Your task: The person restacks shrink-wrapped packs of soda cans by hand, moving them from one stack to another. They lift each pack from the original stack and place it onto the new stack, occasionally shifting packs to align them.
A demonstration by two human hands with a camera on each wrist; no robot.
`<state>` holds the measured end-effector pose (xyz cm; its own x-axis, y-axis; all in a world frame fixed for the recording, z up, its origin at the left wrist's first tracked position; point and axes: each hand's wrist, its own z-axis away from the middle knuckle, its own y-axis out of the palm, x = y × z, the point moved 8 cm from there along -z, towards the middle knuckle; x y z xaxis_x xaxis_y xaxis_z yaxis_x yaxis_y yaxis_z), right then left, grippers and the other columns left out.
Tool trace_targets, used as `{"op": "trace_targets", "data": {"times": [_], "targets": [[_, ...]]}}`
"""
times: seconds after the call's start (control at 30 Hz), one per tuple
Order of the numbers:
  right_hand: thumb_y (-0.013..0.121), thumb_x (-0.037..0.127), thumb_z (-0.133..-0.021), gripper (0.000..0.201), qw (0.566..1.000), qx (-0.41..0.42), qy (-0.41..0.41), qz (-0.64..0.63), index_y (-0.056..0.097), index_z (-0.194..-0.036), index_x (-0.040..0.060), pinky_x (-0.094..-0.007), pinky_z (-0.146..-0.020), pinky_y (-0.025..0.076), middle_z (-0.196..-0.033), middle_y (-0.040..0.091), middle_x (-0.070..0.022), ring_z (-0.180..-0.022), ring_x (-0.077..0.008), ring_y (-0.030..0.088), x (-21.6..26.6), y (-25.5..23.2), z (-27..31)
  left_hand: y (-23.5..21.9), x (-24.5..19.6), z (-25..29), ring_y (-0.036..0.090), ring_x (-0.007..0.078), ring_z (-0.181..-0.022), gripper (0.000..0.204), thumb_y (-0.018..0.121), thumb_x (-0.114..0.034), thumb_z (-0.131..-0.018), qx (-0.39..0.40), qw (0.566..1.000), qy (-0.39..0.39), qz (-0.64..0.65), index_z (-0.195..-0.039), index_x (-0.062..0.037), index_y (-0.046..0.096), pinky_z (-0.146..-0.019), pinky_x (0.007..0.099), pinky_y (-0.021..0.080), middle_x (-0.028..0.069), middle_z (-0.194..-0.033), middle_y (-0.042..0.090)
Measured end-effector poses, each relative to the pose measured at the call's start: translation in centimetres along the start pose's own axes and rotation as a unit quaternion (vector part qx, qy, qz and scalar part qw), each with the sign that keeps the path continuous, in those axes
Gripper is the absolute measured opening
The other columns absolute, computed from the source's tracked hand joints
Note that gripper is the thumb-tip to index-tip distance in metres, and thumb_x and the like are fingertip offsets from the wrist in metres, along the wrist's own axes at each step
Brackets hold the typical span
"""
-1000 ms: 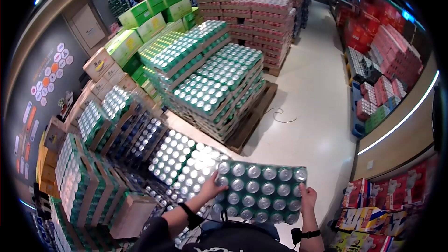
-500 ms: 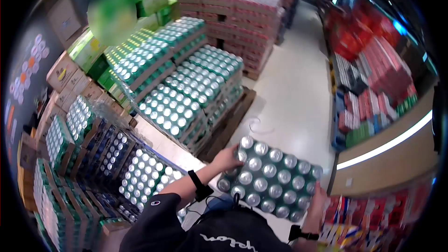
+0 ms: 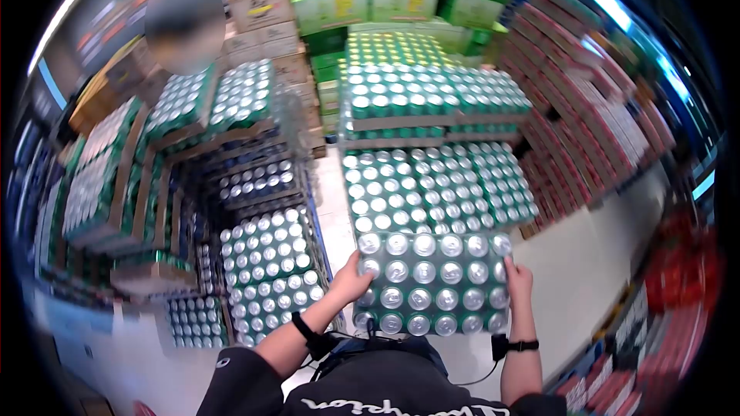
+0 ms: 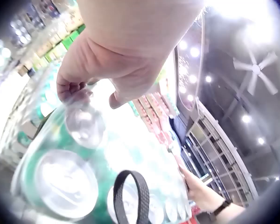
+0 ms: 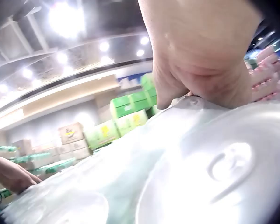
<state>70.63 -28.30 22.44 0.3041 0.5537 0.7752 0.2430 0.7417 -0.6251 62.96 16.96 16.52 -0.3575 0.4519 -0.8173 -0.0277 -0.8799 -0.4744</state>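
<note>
Both hands hold a plastic-wrapped pack of green cans [image 3: 422, 271], silver lids up, in front of the body. My left hand [image 3: 351, 280] grips its left edge; in the left wrist view this hand [image 4: 119, 60] has curled fingers at the pack's corner, by a can lid [image 4: 66, 183]. At the opposite edge the right hand [image 3: 519, 277] grips with its thumb by the top. The right wrist view shows the right hand [image 5: 203, 77] over the rim of the wrapped pack [image 5: 126, 163], its fingertips hidden. Beyond the pack's far edge stands a pallet stack of like green cans [image 3: 432, 185].
At left stands a stepped stack of can packs [image 3: 266, 246], with cardboard-edged trays [image 3: 104, 177] behind. Green cartons [image 3: 331, 4] and brown boxes [image 3: 262, 8] line the back. Pink can stacks [image 3: 570, 100] rise at right, beside a pale floor aisle [image 3: 586, 239]. Red goods [image 3: 678, 270] are far right.
The view has swung left, from the aisle toward the can stacks. Both hands still hold the pack, which was tilted half a second ago and now lies squarer, before the green can pallet.
</note>
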Motion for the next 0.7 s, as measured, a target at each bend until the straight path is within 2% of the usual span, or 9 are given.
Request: {"op": "trace_targets", "data": {"times": [0.03, 0.07, 0.1, 0.23, 0.37, 0.47, 0.57, 0.63, 0.7], "targets": [[0.065, 0.039, -0.082, 0.051, 0.997, 0.054, -0.041, -0.038, 0.051, -0.058, -0.0029, -0.0318, -0.05, 0.036, -0.058, 0.05, -0.0007, -0.055, -0.0099, 0.041, 3.7, 3.2, -3.5, -0.7, 1.0, 0.7, 0.058, 0.0376, -0.103, 0.074, 0.06, -0.031, -0.077, -0.052, 0.998, -0.004, 0.016, -0.138, -0.004, 0.027, -0.088, 0.0405, 0.045, 0.0255, -0.114, 0.057], [0.063, 0.051, -0.078, 0.059, 0.988, 0.081, -0.119, 0.063, 0.056, -0.065, -0.0057, -0.039, -0.057, 0.041, -0.059, 0.054, -0.0183, -0.055, -0.0231, 0.05, 5.4, 6.7, -8.5, -1.3, 1.1, 1.0, 0.058, 0.0373, -0.104, 0.075, 0.06, -0.03, -0.078, -0.104, 0.994, -0.009, 0.031, -0.138, -0.0035, 0.025, -0.089, 0.0404, 0.045, 0.0253, -0.115, 0.056], [0.061, 0.056, -0.077, 0.061, 0.966, 0.132, -0.167, 0.144, 0.059, -0.066, -0.0041, -0.0405, -0.059, 0.043, -0.063, 0.057, -0.0217, -0.057, -0.0289, 0.053, 9.7, 10.0, -11.0, -1.9, -0.5, 2.8, 0.056, 0.036, -0.107, 0.077, 0.061, -0.029, -0.078, -0.084, 0.987, -0.109, 0.086, -0.137, 0.0004, 0.022, -0.091, 0.0384, 0.044, 0.0263, -0.119, 0.052], [0.052, 0.06, -0.08, 0.064, 0.897, 0.29, -0.278, 0.184, 0.066, -0.075, -0.0016, -0.0429, -0.069, 0.048, -0.078, 0.064, -0.0216, -0.077, -0.0356, 0.063, 23.7, 24.4, -16.6, 2.4, 2.5, 2.9, 0.052, 0.0299, -0.11, 0.082, 0.062, -0.015, -0.079, -0.234, 0.936, -0.11, 0.237, -0.139, 0.0001, 0.009, -0.091, 0.0364, 0.045, 0.0211, -0.126, 0.044], [0.053, 0.057, -0.078, 0.06, 0.853, 0.327, -0.355, 0.197, 0.066, -0.084, -0.0006, -0.0429, -0.079, 0.048, -0.089, 0.065, -0.0219, -0.09, -0.0361, 0.062, 32.0, 36.3, -18.2, 7.5, -0.7, 1.1, 0.058, 0.0226, -0.092, 0.074, 0.057, -0.01, -0.08, -0.196, 0.841, -0.253, 0.436, -0.135, -0.0033, 0.007, -0.076, 0.0339, 0.051, 0.0181, -0.114, 0.048], [0.06, 0.046, -0.078, 0.047, 0.834, 0.319, -0.418, 0.169, 0.061, -0.093, 0.0014, -0.0434, -0.08, 0.047, -0.094, 0.062, -0.0202, -0.092, -0.0355, 0.059, 31.9, 41.9, -18.3, 9.9, -1.7, -2.2, 0.06, 0.0218, -0.088, 0.068, 0.053, -0.01, -0.083, -0.167, 0.834, -0.246, 0.466, -0.135, -0.002, 0.011, -0.078, 0.0302, 0.051, 0.0173, -0.108, 0.05], [0.064, 0.026, -0.077, 0.033, 0.831, 0.245, -0.497, 0.049, 0.057, -0.101, 0.0037, -0.0424, -0.084, 0.045, -0.102, 0.057, -0.0154, -0.098, -0.0338, 0.054, 32.4, 37.8, -16.8, 9.7, -3.1, -3.6, 0.06, 0.0208, -0.094, 0.055, 0.054, -0.016, -0.086, -0.131, 0.836, -0.249, 0.47, -0.133, -0.0003, 0.03, -0.077, 0.0288, 0.049, 0.0149, -0.109, 0.055], [0.064, 0.024, -0.077, 0.033, 0.826, 0.232, -0.512, -0.031, 0.055, -0.101, 0.0033, -0.0425, -0.081, 0.045, -0.099, 0.056, -0.0155, -0.096, -0.0336, 0.054, 30.2, 32.8, -16.1, 8.3, -2.3, -3.5, 0.061, 0.0173, -0.084, 0.048, 0.057, -0.018, -0.085, -0.078, 0.921, -0.236, 0.301, -0.128, -0.0027, 0.043, -0.071, 0.0281, 0.049, 0.0099, -0.095, 0.061], [0.065, 0.023, -0.077, 0.034, 0.836, 0.283, -0.468, -0.043, 0.054, -0.102, 0.003, -0.0419, -0.078, 0.045, -0.096, 0.056, -0.0153, -0.091, -0.0337, 0.056, 26.1, 27.7, -15.1, 5.6, 1.3, -3.3, 0.061, 0.014, -0.075, 0.037, 0.06, -0.02, -0.081, -0.144, 0.961, -0.174, 0.162, -0.113, -0.0017, 0.056, -0.068, 0.0281, 0.049, 0.0077, -0.079, 0.064]]}}
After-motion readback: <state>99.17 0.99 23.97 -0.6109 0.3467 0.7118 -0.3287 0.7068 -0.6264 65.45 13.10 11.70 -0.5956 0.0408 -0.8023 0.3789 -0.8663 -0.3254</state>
